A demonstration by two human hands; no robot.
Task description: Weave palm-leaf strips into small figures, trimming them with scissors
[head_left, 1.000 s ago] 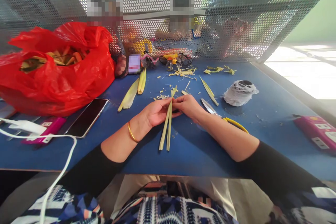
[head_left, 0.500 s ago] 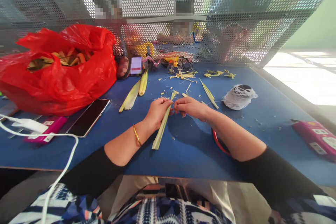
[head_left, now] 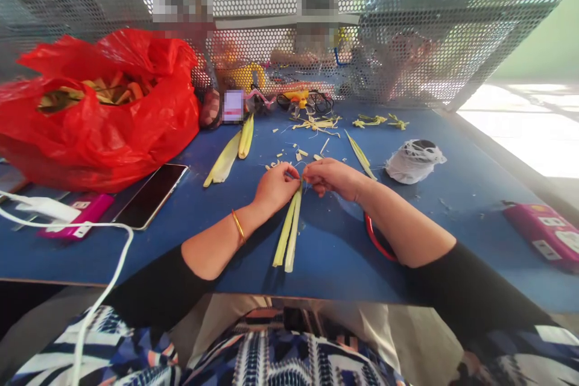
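My left hand (head_left: 279,186) is closed in a pinch on the top end of a corn husk (head_left: 293,232). Two long, pale green strips of it hang down side by side toward me. Close against the same end, my right hand (head_left: 332,178) pinches a thin thread, which barely shows at its fingertips. To the right sits a thread spool (head_left: 415,161) wrapped in white netting. More husk pieces (head_left: 228,157) lie beyond my left hand, and a narrow husk strip (head_left: 359,154) lies beyond my right. Under my right forearm shows a red curved handle (head_left: 375,238), mostly hidden.
A red plastic bag (head_left: 158,151) full of husks stands left on the blue table (head_left: 217,262). Near it are a phone (head_left: 151,196), a magenta box (head_left: 97,208) and a white cable (head_left: 124,259). Knotted husk pieces (head_left: 371,122) lie before a perforated screen (head_left: 407,30); people sit behind it.
The husk has turned more upright and now shows as two separate strips instead of one. Both hands have come closer together at its top end.
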